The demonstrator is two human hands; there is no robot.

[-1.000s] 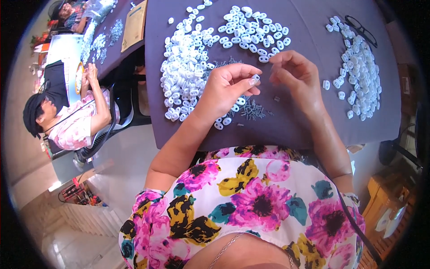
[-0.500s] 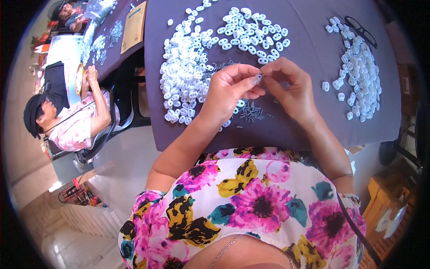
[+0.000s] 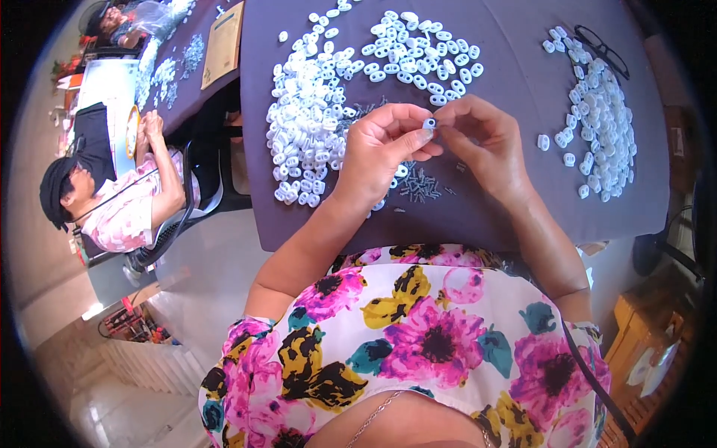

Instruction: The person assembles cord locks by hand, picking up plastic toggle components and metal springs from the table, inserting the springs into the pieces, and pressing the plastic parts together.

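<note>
A small white plastic piece with a dark hole (image 3: 429, 124) is pinched between the thumb and fingers of my left hand (image 3: 381, 153). My right hand (image 3: 485, 149) is closed in a pinch right beside that piece, its fingertips meeting it from the right. What those fingertips hold, if anything, is hidden. Beneath my hands lies a scatter of small grey pins or screws (image 3: 420, 187). To the left spreads a big heap of white two-holed oval pieces (image 3: 302, 127). Beyond my hands is a looser group of the same ovals (image 3: 426, 52).
Another pile of white pieces (image 3: 603, 127) lies at the right, with dark-framed glasses (image 3: 603, 52) at its far end. A person (image 3: 123, 198) in a dark cap sits at a second table on the left, which bears a brown board (image 3: 222, 46) and more small parts.
The white piece has turned slightly in my left fingertips, so its dark hole shows more. Both hands stay in nearly the same place.
</note>
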